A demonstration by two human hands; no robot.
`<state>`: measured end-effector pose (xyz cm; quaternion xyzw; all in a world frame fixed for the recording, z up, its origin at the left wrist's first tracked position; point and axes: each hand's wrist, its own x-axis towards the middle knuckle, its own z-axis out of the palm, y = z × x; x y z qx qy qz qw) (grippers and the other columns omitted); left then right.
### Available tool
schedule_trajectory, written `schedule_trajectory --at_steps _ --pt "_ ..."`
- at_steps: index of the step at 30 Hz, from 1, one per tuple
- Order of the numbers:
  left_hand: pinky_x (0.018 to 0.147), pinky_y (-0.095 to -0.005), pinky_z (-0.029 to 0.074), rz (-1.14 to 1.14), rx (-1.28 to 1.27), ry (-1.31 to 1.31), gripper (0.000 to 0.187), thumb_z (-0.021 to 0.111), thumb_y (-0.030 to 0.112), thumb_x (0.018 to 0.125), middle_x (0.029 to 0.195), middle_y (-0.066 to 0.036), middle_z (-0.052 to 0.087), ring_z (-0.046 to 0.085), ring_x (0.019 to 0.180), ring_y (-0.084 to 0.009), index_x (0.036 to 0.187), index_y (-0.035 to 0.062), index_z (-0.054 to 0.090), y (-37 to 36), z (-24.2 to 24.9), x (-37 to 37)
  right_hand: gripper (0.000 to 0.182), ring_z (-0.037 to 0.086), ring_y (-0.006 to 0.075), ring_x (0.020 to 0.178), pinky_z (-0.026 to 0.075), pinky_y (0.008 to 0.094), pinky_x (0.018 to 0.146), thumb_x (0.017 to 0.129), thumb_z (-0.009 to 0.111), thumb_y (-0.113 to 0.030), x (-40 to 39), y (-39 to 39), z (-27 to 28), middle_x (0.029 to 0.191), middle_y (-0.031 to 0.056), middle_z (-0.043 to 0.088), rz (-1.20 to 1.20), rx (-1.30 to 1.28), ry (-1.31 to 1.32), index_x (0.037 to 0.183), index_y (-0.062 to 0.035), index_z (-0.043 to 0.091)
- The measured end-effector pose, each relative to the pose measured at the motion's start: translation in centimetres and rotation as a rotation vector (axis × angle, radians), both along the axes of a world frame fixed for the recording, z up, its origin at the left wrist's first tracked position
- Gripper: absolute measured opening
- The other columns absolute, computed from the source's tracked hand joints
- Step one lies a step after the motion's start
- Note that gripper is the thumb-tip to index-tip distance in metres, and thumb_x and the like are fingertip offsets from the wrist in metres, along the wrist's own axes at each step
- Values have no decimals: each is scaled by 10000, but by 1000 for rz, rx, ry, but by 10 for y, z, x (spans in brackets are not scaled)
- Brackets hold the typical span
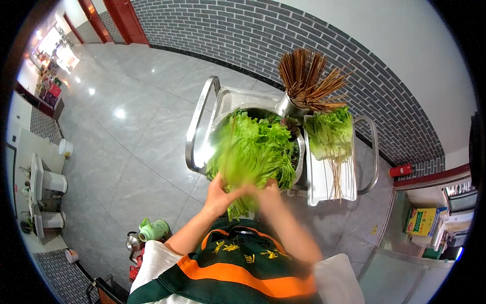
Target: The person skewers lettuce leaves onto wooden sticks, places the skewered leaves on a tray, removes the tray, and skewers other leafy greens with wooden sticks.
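Both hands are working close together at the near edge of a large metal bowl (302, 169) on the bench (230, 96), the left hand (269, 191) blurring so that its grip cannot be told, while the right hand (217, 196) is curling partly closed around stems of the leafy greens (263, 147), which are filling the bowl and spilling over its near side. Beside the bowl, a white tray (329, 177) is carrying skewered lettuce (329, 134), its thin sticks pointing toward the person, and a metal container (291, 107) behind is holding fanned-out brown sticks (309, 78).
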<state>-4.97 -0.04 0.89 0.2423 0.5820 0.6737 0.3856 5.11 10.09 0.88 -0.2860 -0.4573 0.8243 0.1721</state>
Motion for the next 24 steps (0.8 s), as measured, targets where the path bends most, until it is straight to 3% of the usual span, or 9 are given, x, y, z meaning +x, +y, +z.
schedule_trajectory --at_steps 10,12,13,15,16,17,19,20,24 --pt "806 -274 418 -16 -68 110 471 679 38 678 1008 -66 523 527 899 -158 1067 8 416 0 -3 -4 302 560 122 804 443 255 726 684 692 -87 1 2 8 908 52 602 -27 183 -10 945 5 571" --pt "752 -261 418 172 -89 459 447 683 30 661 1004 -58 499 522 809 -139 1040 4 447 0 -8 -12 301 561 117 792 444 261 721 684 691 -95 4 8 18 899 49 607 0 245 -228 944 1 574" --pt "752 -261 418 174 -89 459 447 683 30 661 1004 -58 499 522 809 -139 1040 4 447 1 -5 -19 301 561 117 792 444 261 721 684 691 -95 6 10 17 899 49 607 2 245 -227 944 1 574" --pt "630 -238 413 275 33 855 378 691 25 634 999 -60 477 489 711 -114 965 10 511 7 16 -37 325 561 120 797 441 261 726 678 694 -96 12 13 16 900 50 608 -3 243 -176 958 4 561" --pt "527 -220 380 232 26 849 320 678 12 633 954 -63 494 455 655 -89 928 23 554 13 42 -35 337 562 121 799 440 261 728 676 696 -97 14 15 15 901 51 608 0 240 -151 964 5 555" --pt "527 -220 380 240 20 849 320 678 12 633 954 -63 494 455 655 -89 928 23 554 20 53 -36 337 562 121 799 440 261 728 676 696 -97 16 18 13 901 51 608 10 240 -151 964 5 555" --pt "494 -210 385 -12 151 908 307 657 7 655 911 -56 513 485 661 -100 946 55 572 34 68 -41 348 556 118 814 437 258 734 680 694 -96 18 26 12 905 53 605 87 374 -255 978 5 544" --pt "516 -234 415 -63 185 1033 328 643 8 669 877 -62 527 524 664 -147 982 77 569 40 76 -42 369 554 123 825 433 258 740 677 693 -107 19 27 17 901 61 605 104 333 -255 992 6 539" --pt "538 -287 450 -255 124 1102 306 645 36 666 866 -81 522 549 662 -221 960 82 572 53 82 -46 397 561 142 823 434 266 747 678 691 -155 29 33 5 904 79 607 68 465 -314 1005 9 535"
